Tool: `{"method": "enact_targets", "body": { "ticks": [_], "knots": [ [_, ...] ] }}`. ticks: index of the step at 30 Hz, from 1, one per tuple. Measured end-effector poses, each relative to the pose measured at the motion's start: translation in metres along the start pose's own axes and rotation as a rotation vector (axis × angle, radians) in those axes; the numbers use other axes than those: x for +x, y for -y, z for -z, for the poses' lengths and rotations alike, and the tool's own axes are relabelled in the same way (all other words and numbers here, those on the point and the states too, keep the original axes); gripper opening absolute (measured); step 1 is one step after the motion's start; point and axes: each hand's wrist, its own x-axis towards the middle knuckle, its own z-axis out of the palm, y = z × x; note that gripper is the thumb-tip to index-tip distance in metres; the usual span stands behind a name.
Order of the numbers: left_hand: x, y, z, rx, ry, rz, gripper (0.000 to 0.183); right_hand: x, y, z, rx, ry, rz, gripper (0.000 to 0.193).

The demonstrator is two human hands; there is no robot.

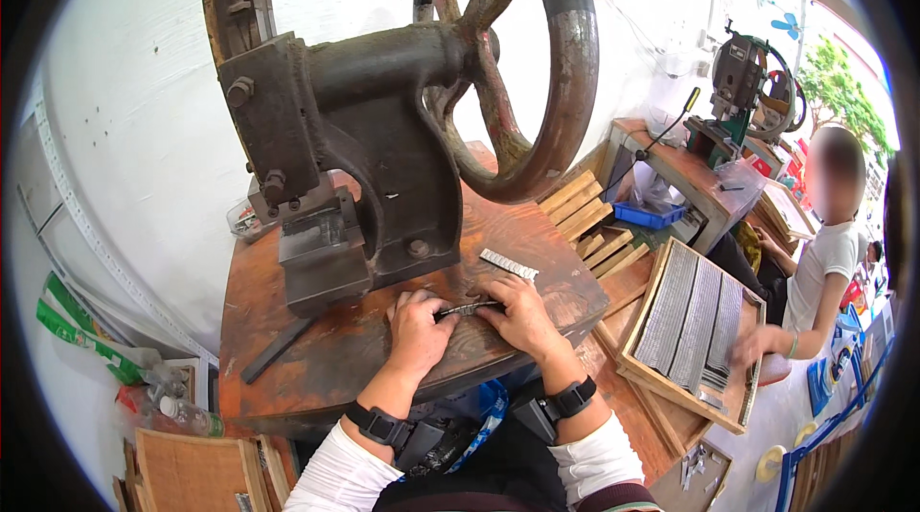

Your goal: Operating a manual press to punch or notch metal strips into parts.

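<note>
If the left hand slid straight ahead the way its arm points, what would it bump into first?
Probably the foot of the big dark press, just beyond the left hand on the wooden tabletop. The exact gap is hard to judge from this one view.

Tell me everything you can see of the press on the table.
The press looks like worn dark metal and stands upright on the wooden table. Its bolted head sits above a block; a thick cylinder leads to a large spoked wheel, its rim scuffed and cut off by the picture's top. Left hand and right hand appear clear of it.
</note>
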Motion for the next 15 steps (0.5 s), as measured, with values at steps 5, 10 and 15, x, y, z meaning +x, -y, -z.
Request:
{"method": "enact_targets", "body": {
  "ticks": [5,10,15],
  "knots": [
    [-0.001,0.0,0.002,-0.006,-0.019,0.013,0.014,-0.003,0.015,0.004,-0.393,-0.101,0.318,0.023],
    [0.0,0.002,-0.001,-0.039,0.042,0.039,0.015,-0.009,0.006,0.007,-0.379,-0.117,0.257,0.02],
    [0.0,0.002,-0.001,-0.035,0.039,0.034,0.015,-0.01,0.005,0.005,-0.264,-0.162,0.071,0.019]
  ]
}}
